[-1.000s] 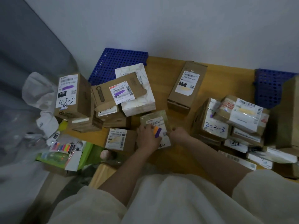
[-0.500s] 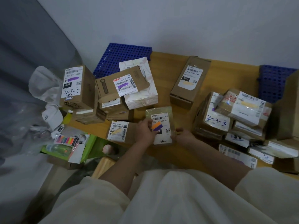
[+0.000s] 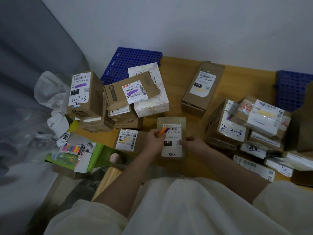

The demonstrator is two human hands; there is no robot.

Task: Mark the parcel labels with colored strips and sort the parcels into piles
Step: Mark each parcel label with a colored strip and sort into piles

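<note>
Orange and purple strips, stuck together at one end, are pinched between the thumb and fingers of the left hand and held over the upper left corner of the white label on the small olive-brown cardboard parcel at the centre of the frame. Half a second ago the strips were lower, over the middle of that label; a second ago they were lower again, nearer the black number box. They have thus been carried upward toward the barcode line, and no strip is yet seen stuck flat on this label. The right hand rests against the parcel's right edge with fingertips touching the label side, as it did in the earlier views; whether it is gripping or only steadying cannot be told.

It is judged that the placing spot is being chosen, so marking of this parcel is not yet done. Purple-marked parcels, such as the tall brown box marked 070, are gathered at the upper left, and yellow-marked ones, such as the taped brown parcel with a white label, at the right, so sorting is partly done. A packet of coloured strips lies at the lower left.
</note>
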